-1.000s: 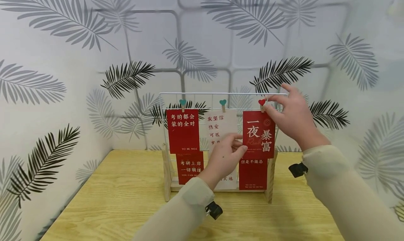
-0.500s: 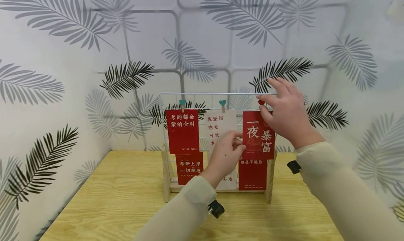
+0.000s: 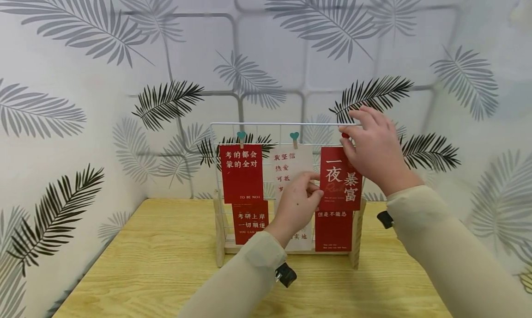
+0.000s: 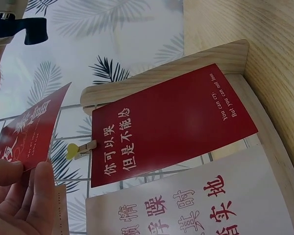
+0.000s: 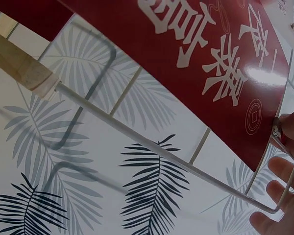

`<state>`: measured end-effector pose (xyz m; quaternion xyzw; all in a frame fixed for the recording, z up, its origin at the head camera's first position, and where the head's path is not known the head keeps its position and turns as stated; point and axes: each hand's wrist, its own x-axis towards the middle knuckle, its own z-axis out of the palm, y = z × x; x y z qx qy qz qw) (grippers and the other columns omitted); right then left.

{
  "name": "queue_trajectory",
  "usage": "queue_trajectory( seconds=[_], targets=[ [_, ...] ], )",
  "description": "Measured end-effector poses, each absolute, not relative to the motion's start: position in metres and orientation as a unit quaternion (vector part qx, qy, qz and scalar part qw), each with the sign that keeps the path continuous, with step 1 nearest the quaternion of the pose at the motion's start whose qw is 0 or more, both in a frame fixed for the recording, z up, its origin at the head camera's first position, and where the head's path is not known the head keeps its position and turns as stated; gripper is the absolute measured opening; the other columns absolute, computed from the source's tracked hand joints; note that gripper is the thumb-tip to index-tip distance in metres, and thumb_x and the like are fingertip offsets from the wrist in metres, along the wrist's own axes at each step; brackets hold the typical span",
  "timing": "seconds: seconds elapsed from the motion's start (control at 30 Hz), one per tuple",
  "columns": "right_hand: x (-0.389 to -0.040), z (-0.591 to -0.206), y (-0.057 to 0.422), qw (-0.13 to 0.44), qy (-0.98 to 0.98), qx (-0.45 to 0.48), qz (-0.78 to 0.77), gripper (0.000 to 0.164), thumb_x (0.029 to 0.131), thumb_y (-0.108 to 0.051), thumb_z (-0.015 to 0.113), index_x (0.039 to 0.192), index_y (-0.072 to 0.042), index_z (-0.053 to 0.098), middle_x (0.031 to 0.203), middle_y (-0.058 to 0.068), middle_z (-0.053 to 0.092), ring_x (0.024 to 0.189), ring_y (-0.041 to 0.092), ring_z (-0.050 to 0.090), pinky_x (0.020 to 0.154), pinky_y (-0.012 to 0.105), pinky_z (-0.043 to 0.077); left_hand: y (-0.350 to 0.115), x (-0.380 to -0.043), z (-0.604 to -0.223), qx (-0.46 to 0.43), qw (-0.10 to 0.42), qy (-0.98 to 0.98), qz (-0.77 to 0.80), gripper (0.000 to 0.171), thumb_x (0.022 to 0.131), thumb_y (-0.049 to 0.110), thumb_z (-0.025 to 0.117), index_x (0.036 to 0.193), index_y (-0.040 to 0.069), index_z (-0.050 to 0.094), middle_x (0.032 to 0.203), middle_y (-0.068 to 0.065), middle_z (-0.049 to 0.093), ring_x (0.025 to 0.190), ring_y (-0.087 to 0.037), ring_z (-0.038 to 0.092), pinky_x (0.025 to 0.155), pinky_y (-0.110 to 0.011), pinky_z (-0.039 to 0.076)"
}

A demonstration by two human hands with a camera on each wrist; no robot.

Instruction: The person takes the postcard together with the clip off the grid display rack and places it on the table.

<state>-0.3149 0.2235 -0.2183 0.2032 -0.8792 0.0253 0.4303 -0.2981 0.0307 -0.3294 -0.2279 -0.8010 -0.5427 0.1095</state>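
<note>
My left hand (image 3: 294,207) pinches the lower left edge of a red card (image 3: 335,179) with white characters, at the rack's upper right. In the left wrist view the card (image 4: 35,125) tilts away from the wire grid between thumb and fingers. Over the card's top edge, my right hand (image 3: 376,154) pinches a small clip with a red heart (image 3: 344,135), mostly covered by the fingertips. Its other fingers reach over the top wire of the white grid rack (image 3: 266,123). Below hangs another red card (image 4: 171,127), held by a clip with a yellow heart (image 4: 72,151).
Two teal heart clips, one left (image 3: 241,135) and one central (image 3: 294,136), hold a red card (image 3: 243,184) and a white card (image 3: 287,168). A lower red card (image 3: 250,216) hangs at left. The rack's wooden legs (image 3: 219,230) stand on the wooden table (image 3: 158,244), before a leaf-patterned wall.
My right hand has shifted left and closer over the red heart clip, its fingers now covering most of it. My left hand stays at the card's edge.
</note>
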Motion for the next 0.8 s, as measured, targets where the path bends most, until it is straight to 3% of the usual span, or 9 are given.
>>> queue_trajectory(
  seconds=[0.37, 0.8],
  targets=[
    [-0.3145, -0.216, 0.2219, 0.428, -0.88, 0.206, 0.011, 0.023, 0.1, -0.015, 0.059, 0.114, -0.004, 0.074, 0.135, 0.017, 0.058, 0.137, 0.038, 0.04, 0.112, 0.059, 0.032, 0.0322, -0.3007, -0.3279, -0.226, 0.13, -0.806, -0.531, 0.031, 0.1, 0.02, 0.065, 0.131, 0.02, 0.061, 0.096, 0.014, 0.063, 0.086, -0.009, 0.06, 0.076, -0.029, 0.053],
    [-0.3146, -0.2166, 0.2191, 0.433, -0.874, 0.219, 0.022, 0.016, 0.099, -0.009, 0.062, 0.104, 0.0, 0.075, 0.127, 0.018, 0.059, 0.126, 0.041, 0.047, 0.107, 0.057, 0.037, 0.0308, -0.3045, -0.3275, -0.233, 0.134, -0.796, -0.542, 0.031, 0.101, 0.021, 0.064, 0.132, 0.022, 0.061, 0.096, 0.015, 0.064, 0.086, -0.008, 0.061, 0.075, -0.03, 0.053]
  ],
)
